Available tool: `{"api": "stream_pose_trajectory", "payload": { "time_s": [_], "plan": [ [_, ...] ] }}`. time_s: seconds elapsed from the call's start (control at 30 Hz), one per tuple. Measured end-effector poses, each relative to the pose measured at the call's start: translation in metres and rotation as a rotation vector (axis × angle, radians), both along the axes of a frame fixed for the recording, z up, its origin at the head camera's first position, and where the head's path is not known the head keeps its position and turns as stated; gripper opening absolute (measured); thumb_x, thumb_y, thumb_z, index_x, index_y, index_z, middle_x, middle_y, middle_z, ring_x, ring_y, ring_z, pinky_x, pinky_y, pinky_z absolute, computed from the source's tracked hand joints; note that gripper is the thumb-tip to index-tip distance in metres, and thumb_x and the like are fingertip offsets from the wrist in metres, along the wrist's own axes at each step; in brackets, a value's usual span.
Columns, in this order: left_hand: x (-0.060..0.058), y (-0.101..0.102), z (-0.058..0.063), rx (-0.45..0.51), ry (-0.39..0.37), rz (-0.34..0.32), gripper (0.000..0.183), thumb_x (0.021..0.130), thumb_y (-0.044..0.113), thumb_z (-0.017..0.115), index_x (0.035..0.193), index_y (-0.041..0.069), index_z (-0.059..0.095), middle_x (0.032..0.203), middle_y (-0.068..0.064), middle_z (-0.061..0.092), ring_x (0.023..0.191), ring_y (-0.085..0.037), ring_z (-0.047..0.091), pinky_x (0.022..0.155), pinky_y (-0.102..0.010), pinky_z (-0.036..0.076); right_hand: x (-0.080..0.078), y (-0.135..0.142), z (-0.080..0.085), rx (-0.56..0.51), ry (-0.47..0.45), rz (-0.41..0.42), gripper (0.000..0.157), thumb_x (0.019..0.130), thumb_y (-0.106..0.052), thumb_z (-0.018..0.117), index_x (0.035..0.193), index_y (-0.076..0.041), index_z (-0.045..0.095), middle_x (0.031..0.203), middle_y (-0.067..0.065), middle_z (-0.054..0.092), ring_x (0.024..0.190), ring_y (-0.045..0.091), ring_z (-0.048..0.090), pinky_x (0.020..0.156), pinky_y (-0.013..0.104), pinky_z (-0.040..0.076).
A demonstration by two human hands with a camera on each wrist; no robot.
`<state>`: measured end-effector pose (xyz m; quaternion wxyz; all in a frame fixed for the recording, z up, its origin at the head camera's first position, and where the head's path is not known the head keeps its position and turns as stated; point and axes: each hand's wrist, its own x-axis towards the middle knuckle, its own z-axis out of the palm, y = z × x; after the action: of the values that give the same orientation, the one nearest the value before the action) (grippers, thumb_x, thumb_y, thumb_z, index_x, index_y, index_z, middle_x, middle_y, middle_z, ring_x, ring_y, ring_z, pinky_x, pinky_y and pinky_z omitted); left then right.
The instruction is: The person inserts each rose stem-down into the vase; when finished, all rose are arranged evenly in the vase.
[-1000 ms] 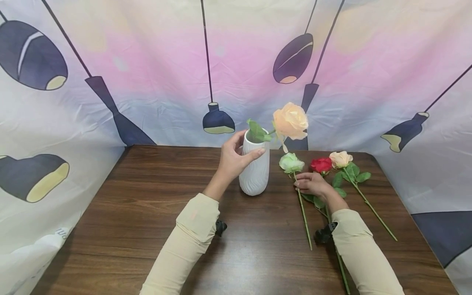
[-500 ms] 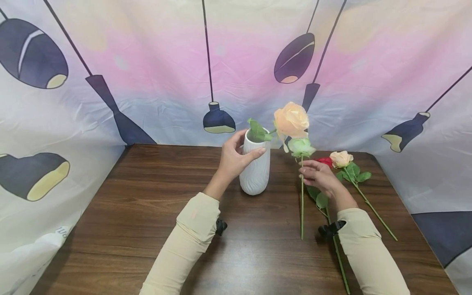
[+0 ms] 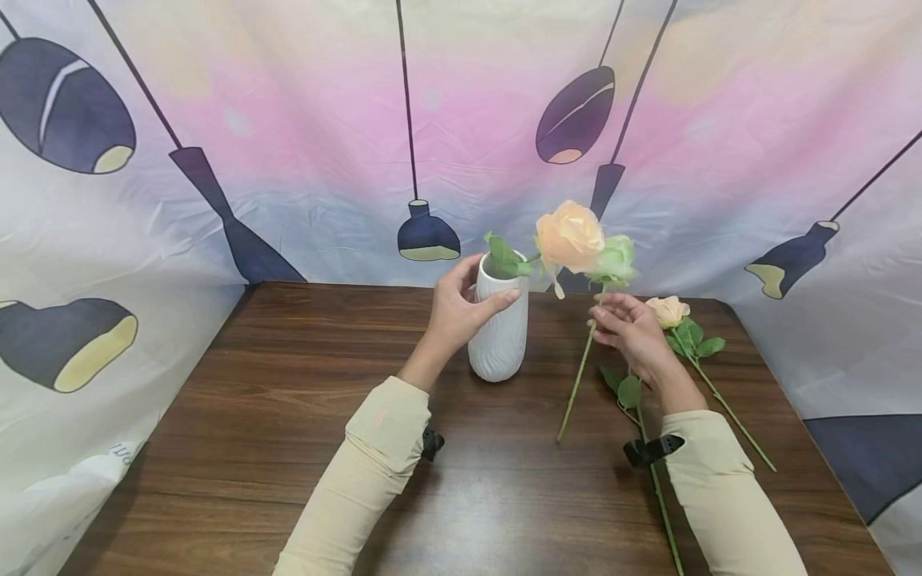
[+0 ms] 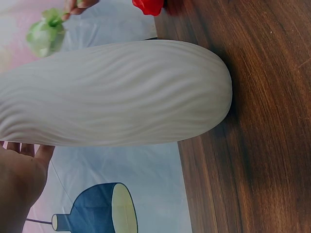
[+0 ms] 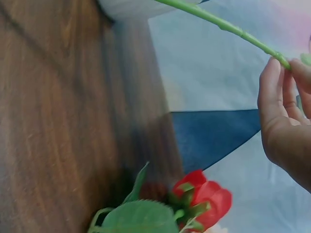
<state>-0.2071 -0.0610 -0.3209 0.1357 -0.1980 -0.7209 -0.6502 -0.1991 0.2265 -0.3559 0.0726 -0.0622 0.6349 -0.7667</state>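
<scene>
My left hand (image 3: 458, 308) grips a white ribbed vase (image 3: 499, 344) near its rim, thumb across the front. The vase stands upright on the wooden table. A peach rose (image 3: 569, 236) is in it, its bloom leaning out over the right side. To the right of the vase, my right hand (image 3: 634, 332) pinches the stem of a pale green rose (image 3: 615, 260) just below the bloom. That rose is off the table and tilted, with its stem end pointing down and left. In the right wrist view the thumb and fingertips meet on the green stem (image 5: 228, 26).
Under and beside my right forearm lies a red rose (image 5: 209, 199); its bloom is hidden behind the hand in the head view. A light peach rose (image 3: 667, 310) lies at the table's right side. A printed cloth (image 3: 324, 160) hangs behind the table (image 3: 288, 416).
My right hand has lifted the pale green rose off the table, raising the bloom up and to the right while the stem end swung left. The left hand and vase have stayed put.
</scene>
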Motion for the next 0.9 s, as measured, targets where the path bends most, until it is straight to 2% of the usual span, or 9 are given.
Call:
{"api": "stream_pose_trajectory", "payload": {
  "time_s": [0.4,0.67,0.9],
  "plan": [
    [0.0,0.0,0.0,-0.002,-0.002,0.002,0.057,0.082,0.005,0.082,0.134,0.0,0.06,0.124,-0.021,0.069,0.11,-0.03,0.069,0.095,-0.04,0.061,0.01,-0.012,0.028,-0.243,0.216,-0.111,0.017,0.099,0.002,0.06,0.097,-0.013,0.068,0.087,-0.003,0.074,0.079,0.008,0.072,0.067,0.019,0.062],
    [-0.001,0.001,0.0,-0.009,-0.004,0.006,0.058,0.082,0.006,0.083,0.135,0.0,0.06,0.124,-0.021,0.069,0.11,-0.03,0.069,0.095,-0.04,0.062,0.011,-0.014,0.048,-0.418,0.355,-0.124,0.021,0.098,0.009,0.055,0.093,-0.007,0.068,0.086,0.003,0.075,0.075,0.013,0.074,0.063,0.021,0.062],
    [0.0,0.0,0.0,-0.008,0.001,0.005,0.058,0.082,0.006,0.083,0.135,0.0,0.06,0.123,-0.021,0.069,0.11,-0.03,0.069,0.094,-0.04,0.062,0.012,-0.015,0.069,-0.52,0.413,-0.145,0.016,0.097,0.009,0.056,0.098,-0.004,0.065,0.088,0.008,0.073,0.079,0.017,0.072,0.062,0.023,0.062]
  ]
}}
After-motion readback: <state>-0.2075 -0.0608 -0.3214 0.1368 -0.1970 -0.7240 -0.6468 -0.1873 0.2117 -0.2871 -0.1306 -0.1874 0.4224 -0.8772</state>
